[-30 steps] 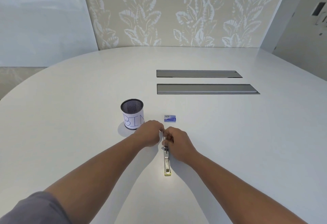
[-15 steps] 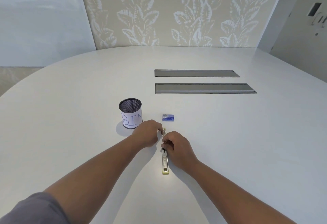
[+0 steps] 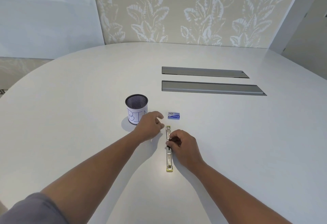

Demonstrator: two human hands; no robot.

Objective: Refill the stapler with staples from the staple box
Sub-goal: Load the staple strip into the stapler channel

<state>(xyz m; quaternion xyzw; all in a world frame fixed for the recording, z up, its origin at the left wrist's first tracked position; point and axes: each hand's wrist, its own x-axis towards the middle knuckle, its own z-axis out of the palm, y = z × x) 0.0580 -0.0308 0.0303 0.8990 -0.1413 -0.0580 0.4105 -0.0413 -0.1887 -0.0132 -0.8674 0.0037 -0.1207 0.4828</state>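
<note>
Left hand (image 3: 150, 126) lifted off lengthwise stapler (image 3: 169, 154).

Opened stapler (image 3: 169, 148) near blue staple box (image 3: 174, 115)

Bright, even, soft light fills the scene. The white table (image 3: 230, 144) shows a small glare spot at the near end of the stapler (image 3: 169, 153). Soft grey shadows lie beneath both forearms and beside the mesh cup (image 3: 136, 109). Wide-angle distortion bends the table edge; focus is fairly sharp.
</note>
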